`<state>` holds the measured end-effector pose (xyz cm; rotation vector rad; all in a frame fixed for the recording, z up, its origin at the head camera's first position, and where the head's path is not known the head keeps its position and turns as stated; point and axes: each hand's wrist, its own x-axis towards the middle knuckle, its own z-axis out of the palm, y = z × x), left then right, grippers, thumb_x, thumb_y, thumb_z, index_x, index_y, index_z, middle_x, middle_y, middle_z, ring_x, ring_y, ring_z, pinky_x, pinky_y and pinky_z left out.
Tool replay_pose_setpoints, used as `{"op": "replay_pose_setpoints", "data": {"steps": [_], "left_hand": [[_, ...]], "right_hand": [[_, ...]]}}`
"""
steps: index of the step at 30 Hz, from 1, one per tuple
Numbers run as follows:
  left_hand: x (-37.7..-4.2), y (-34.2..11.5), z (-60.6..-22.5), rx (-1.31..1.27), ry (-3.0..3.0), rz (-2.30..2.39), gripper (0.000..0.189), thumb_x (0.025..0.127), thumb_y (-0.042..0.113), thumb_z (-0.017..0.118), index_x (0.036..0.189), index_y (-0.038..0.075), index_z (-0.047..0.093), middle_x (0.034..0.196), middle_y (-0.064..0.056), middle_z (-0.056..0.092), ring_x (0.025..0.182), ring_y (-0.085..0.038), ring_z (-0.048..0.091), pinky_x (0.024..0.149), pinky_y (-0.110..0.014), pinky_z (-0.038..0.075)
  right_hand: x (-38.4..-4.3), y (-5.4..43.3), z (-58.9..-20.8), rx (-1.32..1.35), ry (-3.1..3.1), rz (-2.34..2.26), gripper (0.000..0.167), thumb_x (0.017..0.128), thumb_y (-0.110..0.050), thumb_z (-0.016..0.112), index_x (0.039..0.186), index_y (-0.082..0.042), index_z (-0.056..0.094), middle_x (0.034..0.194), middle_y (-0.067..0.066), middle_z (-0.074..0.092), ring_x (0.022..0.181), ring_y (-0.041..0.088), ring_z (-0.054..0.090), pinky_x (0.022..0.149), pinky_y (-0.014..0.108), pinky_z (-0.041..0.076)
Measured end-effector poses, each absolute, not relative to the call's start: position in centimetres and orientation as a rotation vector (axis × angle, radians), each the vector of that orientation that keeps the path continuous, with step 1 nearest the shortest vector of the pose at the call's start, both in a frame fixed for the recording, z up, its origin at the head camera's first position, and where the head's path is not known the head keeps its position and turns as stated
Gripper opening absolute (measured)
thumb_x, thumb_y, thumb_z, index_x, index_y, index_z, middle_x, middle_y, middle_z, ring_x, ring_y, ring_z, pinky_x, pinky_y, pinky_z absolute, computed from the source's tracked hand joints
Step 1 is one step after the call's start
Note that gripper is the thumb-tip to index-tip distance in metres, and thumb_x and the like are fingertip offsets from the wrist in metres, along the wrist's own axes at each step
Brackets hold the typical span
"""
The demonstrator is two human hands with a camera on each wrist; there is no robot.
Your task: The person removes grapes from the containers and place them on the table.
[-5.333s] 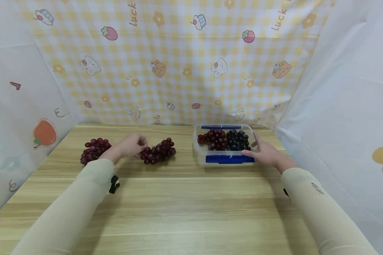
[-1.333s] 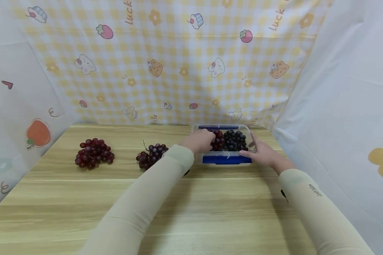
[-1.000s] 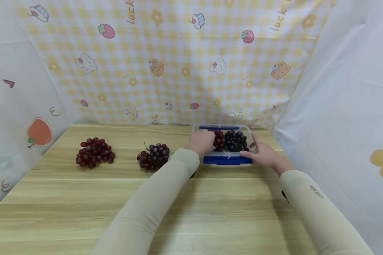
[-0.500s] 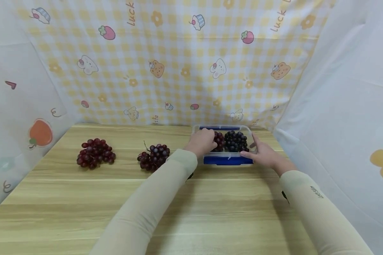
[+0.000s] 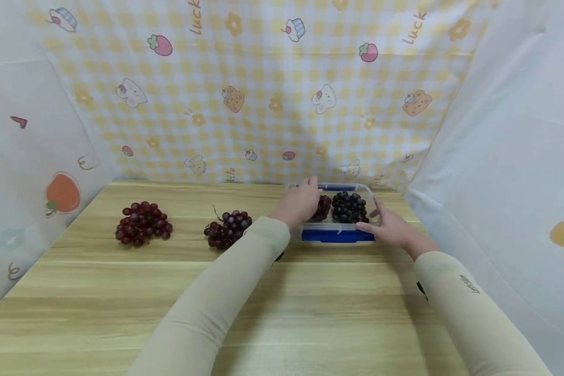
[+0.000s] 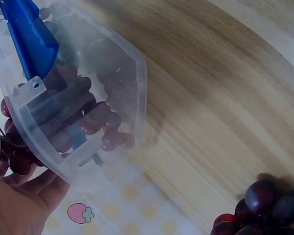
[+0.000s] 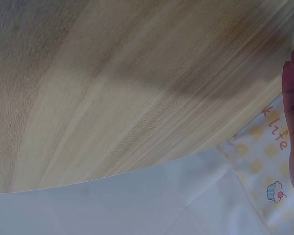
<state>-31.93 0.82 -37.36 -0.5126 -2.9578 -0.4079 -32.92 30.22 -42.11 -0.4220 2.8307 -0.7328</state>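
Note:
A clear plastic food container with blue clips stands at the back right of the table. My left hand is over its left part, pinching a bunch of red grapes; the left wrist view shows these at the rim, a stem beside the fingers. More red grapes show through the container wall. Black grapes sit in the container's right half. At its right end rests my right hand, thumb on the front rim and straight fingers along the side. In the right wrist view only its fingers show.
Two more bunches lie on the wooden table: red grapes at the left, and darker red grapes in the middle, partly behind my left sleeve. A checked cloth hangs behind the table, white cloth at the right.
My left hand has gone from the middle bunch on the table into the container, and has just risen slightly with red grapes. My right hand has stayed at the container's right end.

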Motion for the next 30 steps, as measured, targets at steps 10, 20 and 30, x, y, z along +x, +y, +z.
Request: {"op": "replay_pose_setpoints", "data": {"steps": [10,20,30], "left_hand": [[-32.1,0.6,-36.6,-0.54,-2.885,-0.636,0.016,0.115,0.017,0.042,0.128,0.009,0.047,0.109,-0.006,0.067,0.091,-0.017,0.065,0.072,-0.031,0.052],[-31.6,0.7,-34.4,-0.537,-2.736,-0.743,0.017,0.115,0.018,0.046,0.124,0.011,0.058,0.116,-0.006,0.072,0.103,-0.02,0.07,0.086,-0.033,0.059],[-30.8,-0.5,-32.7,-0.515,-2.558,-0.837,0.023,0.116,0.019,0.043,0.127,0.006,0.059,0.115,-0.011,0.072,0.102,-0.023,0.072,0.085,-0.033,0.061]], "right_hand": [[-33.0,30.1,-41.9,-0.421,2.824,-0.743,0.117,0.099,-0.067,0.064,0.17,-0.021,-0.017,0.154,0.03,0.049,0.087,0.019,0.073,0.101,0.06,0.054],[-32.8,29.9,-41.6,-0.442,2.816,-0.748,0.117,0.099,-0.066,0.064,0.17,-0.02,-0.018,0.155,0.033,0.048,0.086,0.018,0.074,0.104,0.061,0.053],[-33.0,30.3,-42.1,-0.432,2.825,-0.74,0.118,0.099,-0.069,0.062,0.17,-0.018,-0.017,0.154,0.031,0.049,0.092,0.02,0.074,0.105,0.064,0.052]]}}
